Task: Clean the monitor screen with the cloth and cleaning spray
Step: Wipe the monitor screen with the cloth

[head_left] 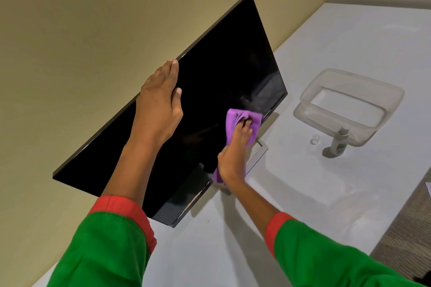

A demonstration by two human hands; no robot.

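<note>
Right hand (234, 156) grips a bunched purple microfibre cloth (245, 121), pressing it on the lower part of the black flat monitor screen (221, 72). Left hand (158, 105) lies flat over the screen's top edge, fingers straight, thumb on the glass. Monitor stands on the white tabletop (326, 182), tilted. To the right: small spray bottle with green label (338, 143), upright, touching a clear plastic rectangular tub (349, 105). Small clear cap (314, 140) just beside the bottle.
</note>
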